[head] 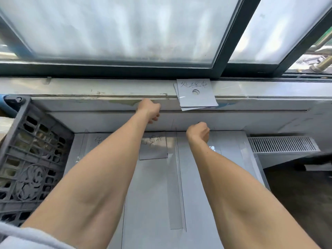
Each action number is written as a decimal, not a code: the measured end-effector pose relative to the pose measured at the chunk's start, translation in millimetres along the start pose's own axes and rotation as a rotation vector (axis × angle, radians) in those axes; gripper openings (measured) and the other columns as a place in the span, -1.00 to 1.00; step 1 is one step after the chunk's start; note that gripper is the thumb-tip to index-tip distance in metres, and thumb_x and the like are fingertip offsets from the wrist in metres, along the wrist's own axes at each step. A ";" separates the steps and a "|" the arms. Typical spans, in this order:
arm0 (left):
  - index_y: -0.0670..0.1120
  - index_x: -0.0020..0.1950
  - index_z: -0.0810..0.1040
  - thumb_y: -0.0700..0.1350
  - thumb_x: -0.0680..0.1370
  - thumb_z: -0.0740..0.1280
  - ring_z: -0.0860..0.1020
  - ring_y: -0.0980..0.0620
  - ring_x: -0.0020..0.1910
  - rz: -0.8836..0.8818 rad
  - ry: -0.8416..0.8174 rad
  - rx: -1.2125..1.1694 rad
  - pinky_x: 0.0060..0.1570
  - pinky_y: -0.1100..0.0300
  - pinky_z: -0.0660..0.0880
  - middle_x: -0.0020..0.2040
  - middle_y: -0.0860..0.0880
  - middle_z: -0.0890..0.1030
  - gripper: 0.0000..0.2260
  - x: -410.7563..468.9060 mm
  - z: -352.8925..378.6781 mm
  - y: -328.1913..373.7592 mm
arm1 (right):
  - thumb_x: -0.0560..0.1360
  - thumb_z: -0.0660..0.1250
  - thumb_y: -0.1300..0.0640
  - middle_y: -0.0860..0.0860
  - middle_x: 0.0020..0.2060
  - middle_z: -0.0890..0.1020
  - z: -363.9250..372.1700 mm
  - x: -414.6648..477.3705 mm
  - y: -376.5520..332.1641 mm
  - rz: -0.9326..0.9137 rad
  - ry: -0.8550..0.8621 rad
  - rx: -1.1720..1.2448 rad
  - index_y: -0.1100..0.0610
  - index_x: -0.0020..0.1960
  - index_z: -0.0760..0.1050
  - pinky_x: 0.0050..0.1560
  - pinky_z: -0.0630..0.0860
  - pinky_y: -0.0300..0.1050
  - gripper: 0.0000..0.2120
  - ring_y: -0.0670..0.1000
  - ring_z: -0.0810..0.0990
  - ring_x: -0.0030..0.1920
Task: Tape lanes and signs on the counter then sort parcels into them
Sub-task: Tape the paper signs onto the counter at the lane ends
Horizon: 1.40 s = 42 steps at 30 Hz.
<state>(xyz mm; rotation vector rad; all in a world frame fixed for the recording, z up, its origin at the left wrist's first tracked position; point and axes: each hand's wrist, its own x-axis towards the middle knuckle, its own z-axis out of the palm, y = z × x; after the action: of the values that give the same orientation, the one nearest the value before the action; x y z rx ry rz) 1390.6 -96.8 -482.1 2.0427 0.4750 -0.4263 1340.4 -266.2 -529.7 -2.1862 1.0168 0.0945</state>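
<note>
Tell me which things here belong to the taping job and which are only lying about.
Job: stacked paper signs; handwritten sign lying on the counter; clear tape strip.
Lying about: dark plastic crate, contents unclear; vent grille.

We are recording a dark latticed plastic crate point(32, 159) standing at 9 o'clock, its near face bearing a scrolled relief. We are noting a blue rounded object point(3, 102) just behind its far corner; it is too cropped to identify. At 12 o'clock we are observing frosted window panes point(116, 27) set in a dark frame point(221, 56), with a scuffed pale sill point(89, 87) running beneath. At 3 o'clock we are logging a slatted vent grille point(282, 144). At 2 o'clock, beyond the glass, we are seeing a brass-coloured fitting point(323, 64).
</note>
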 end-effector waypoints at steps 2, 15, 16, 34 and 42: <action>-0.28 -0.05 0.63 -0.15 0.54 0.24 0.66 -0.09 -0.25 0.099 0.078 0.021 -0.27 0.11 0.62 -0.17 -0.14 0.69 -0.76 -6.3 4.8 26.5 | 0.58 0.15 0.25 0.20 0.12 0.61 -28.0 9.1 -0.1 0.006 0.111 0.048 0.24 0.14 0.52 -0.04 0.45 -0.06 -0.77 0.23 0.60 0.11; -0.11 0.48 0.35 -0.30 0.57 0.13 0.44 -0.16 0.35 0.139 0.104 0.178 0.26 0.10 0.42 0.42 -0.13 0.43 -0.53 -13.1 57.4 92.8 | 0.60 0.10 0.20 0.15 0.28 0.55 -96.3 47.6 -60.1 -0.221 0.084 0.060 0.13 0.37 0.44 0.14 0.42 -0.06 -0.63 0.18 0.52 0.25; -0.11 0.49 0.34 -0.29 0.57 0.11 0.42 -0.16 0.36 0.133 0.091 0.183 0.28 0.09 0.42 0.43 -0.13 0.42 -0.53 -12.0 57.6 94.5 | 0.60 0.11 0.19 0.14 0.27 0.56 -93.5 47.1 -62.4 -0.221 0.071 0.063 0.14 0.34 0.45 0.07 0.40 -0.10 -0.65 0.17 0.53 0.23; -0.17 0.06 0.55 -0.13 0.58 0.18 0.61 -0.20 0.00 0.048 0.395 -0.051 -0.11 0.06 0.51 0.07 -0.13 0.62 -0.80 -22.2 61.4 109.6 | 0.58 0.13 0.16 0.15 0.14 0.63 -95.7 39.7 -75.8 -0.297 0.188 0.194 0.14 0.27 0.52 0.17 0.48 0.05 -0.67 0.20 0.56 0.15; -0.21 0.12 0.57 0.00 0.64 0.11 0.59 -0.21 0.06 -0.045 0.504 0.025 -0.06 0.06 0.47 0.14 -0.20 0.61 -0.64 -63.1 42.6 68.2 | 0.62 0.03 0.06 0.18 -0.01 0.66 -94.3 4.0 -64.9 -0.281 0.225 0.164 0.22 0.01 0.58 0.00 0.50 0.00 -0.62 0.21 0.59 0.00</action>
<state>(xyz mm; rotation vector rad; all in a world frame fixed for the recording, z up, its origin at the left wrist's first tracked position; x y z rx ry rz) 1365.3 -175.5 -422.0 2.1632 0.8208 0.0674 1367.4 -300.1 -423.7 -2.1967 0.7939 -0.3583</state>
